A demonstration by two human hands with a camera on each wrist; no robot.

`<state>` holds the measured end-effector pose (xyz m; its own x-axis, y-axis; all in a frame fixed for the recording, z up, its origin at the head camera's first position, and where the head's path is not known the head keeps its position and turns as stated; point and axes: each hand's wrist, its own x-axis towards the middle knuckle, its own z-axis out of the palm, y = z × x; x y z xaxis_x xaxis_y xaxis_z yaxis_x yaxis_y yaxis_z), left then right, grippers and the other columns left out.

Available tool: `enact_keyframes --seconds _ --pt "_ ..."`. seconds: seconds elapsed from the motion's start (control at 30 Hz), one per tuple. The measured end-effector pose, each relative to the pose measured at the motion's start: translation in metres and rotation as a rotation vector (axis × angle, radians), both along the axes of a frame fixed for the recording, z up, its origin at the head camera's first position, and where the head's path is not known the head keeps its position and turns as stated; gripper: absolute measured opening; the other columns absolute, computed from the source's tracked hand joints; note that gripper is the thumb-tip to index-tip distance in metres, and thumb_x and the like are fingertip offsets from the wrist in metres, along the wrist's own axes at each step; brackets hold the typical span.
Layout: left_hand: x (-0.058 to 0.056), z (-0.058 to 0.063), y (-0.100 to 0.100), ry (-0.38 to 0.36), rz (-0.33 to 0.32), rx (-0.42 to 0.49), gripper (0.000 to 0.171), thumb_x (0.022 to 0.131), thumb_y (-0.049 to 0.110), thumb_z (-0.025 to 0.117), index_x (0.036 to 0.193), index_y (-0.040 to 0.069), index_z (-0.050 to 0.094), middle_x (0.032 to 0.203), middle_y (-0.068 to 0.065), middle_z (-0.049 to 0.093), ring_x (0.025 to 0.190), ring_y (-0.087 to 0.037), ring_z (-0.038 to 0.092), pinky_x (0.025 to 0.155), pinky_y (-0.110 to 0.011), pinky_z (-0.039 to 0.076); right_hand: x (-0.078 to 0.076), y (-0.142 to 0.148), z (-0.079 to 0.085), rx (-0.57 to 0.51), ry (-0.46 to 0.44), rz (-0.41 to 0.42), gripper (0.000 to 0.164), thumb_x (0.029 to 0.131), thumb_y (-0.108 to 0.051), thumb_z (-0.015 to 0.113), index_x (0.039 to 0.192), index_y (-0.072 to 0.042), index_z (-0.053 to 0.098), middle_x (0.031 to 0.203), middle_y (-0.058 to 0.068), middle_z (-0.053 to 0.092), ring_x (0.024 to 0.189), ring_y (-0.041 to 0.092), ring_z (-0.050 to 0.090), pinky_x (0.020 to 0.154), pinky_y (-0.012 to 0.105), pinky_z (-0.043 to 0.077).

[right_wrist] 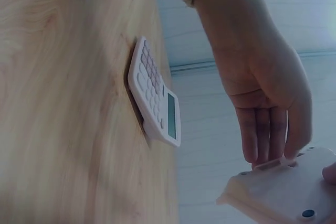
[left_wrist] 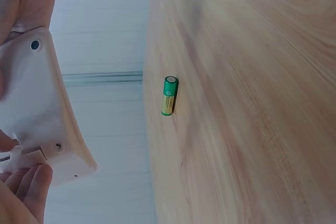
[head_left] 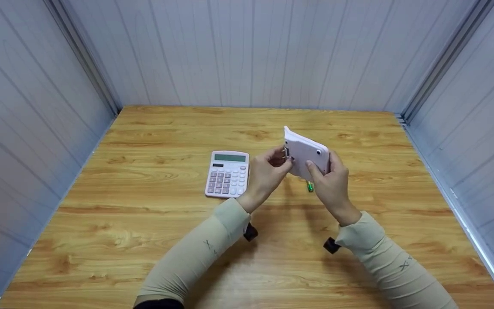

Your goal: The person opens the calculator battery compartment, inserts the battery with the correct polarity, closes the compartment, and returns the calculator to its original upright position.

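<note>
A white calculator (head_left: 309,161), back side towards me, is held up over the table. My right hand (head_left: 332,184) grips it by its right edge, thumb across the back. At the other end, my left hand (head_left: 268,171) pinches the small battery cover (left_wrist: 29,158) on the calculator's back; a dark slot shows beside the cover in the left wrist view. Fingers hide part of that spot. Below the raised calculator a green battery (left_wrist: 168,95) lies on the table, partly covered in the head view.
A second calculator (head_left: 228,175), white with pinkish keys, lies face up left of my left hand. The wooden table (head_left: 152,240) is bounded by pale panelled walls (head_left: 238,51) at the back and sides. Black wrist cameras (head_left: 250,232) hang by both sleeves.
</note>
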<state>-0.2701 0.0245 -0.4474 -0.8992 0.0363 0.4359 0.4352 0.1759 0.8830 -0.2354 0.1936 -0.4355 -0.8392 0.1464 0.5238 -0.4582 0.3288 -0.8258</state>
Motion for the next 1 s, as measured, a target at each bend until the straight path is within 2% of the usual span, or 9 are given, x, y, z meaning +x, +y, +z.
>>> enact_keyframes --seconds 0.07,0.23,0.3,0.47,0.67,0.83,1.0 --pt "-0.001 -0.001 -0.001 0.021 -0.005 0.020 0.040 0.093 0.002 0.078 0.133 -0.003 0.074 0.110 -0.019 0.083 0.097 -0.025 0.082 0.084 -0.027 0.067 -0.002 0.002 0.002 -0.034 -0.040 0.002 0.035 0.097 0.006 0.074 0.130 0.013 0.065 0.120 0.029 0.076 0.113 0.041 0.075 0.092 0.045 0.066" --pt "-0.002 -0.003 -0.004 0.082 -0.021 0.022 0.038 0.094 0.001 0.076 0.132 0.000 0.074 0.108 -0.021 0.083 0.095 -0.030 0.083 0.082 -0.028 0.067 -0.007 0.009 0.004 -0.126 -0.140 0.010 0.035 0.097 0.006 0.072 0.131 0.010 0.066 0.119 0.030 0.075 0.109 0.032 0.076 0.085 0.030 0.066" --pt "-0.003 -0.003 -0.005 0.095 -0.023 0.002 0.036 0.095 0.001 0.076 0.131 0.001 0.076 0.109 -0.020 0.083 0.094 -0.030 0.083 0.082 -0.028 0.067 -0.008 0.010 0.005 -0.148 -0.174 0.011 0.035 0.097 0.006 0.071 0.131 0.010 0.065 0.120 0.030 0.075 0.108 0.029 0.076 0.083 0.029 0.066" --pt "-0.004 -0.003 -0.007 0.095 -0.028 -0.051 0.030 0.095 0.003 0.075 0.125 0.002 0.078 0.109 -0.019 0.082 0.091 -0.028 0.083 0.080 -0.026 0.067 -0.009 0.012 0.006 -0.175 -0.246 0.021 0.039 0.098 0.004 0.070 0.137 0.008 0.063 0.125 0.030 0.073 0.112 0.030 0.075 0.088 0.035 0.067" --pt "-0.004 -0.003 -0.007 0.072 -0.029 -0.103 0.027 0.096 0.006 0.075 0.123 0.004 0.073 0.114 -0.016 0.080 0.091 -0.025 0.081 0.081 -0.025 0.066 -0.011 0.014 0.001 -0.174 -0.267 0.029 0.040 0.100 0.004 0.069 0.139 0.008 0.062 0.128 0.030 0.072 0.116 0.034 0.074 0.090 0.037 0.067" --pt "-0.005 -0.003 -0.007 0.036 -0.027 -0.080 0.029 0.095 0.006 0.075 0.124 0.002 0.071 0.115 -0.016 0.079 0.098 -0.026 0.080 0.086 -0.031 0.067 -0.014 0.018 0.000 -0.177 -0.288 0.038 0.040 0.101 0.002 0.067 0.140 0.008 0.060 0.132 0.031 0.071 0.122 0.040 0.072 0.094 0.043 0.066" --pt "-0.007 -0.003 -0.008 0.021 -0.034 -0.066 0.030 0.095 0.004 0.074 0.124 -0.002 0.071 0.114 -0.020 0.078 0.097 -0.028 0.079 0.086 -0.031 0.067 -0.017 0.027 -0.004 -0.191 -0.320 0.033 0.040 0.103 0.002 0.065 0.141 0.008 0.058 0.136 0.031 0.069 0.126 0.043 0.070 0.097 0.051 0.063"
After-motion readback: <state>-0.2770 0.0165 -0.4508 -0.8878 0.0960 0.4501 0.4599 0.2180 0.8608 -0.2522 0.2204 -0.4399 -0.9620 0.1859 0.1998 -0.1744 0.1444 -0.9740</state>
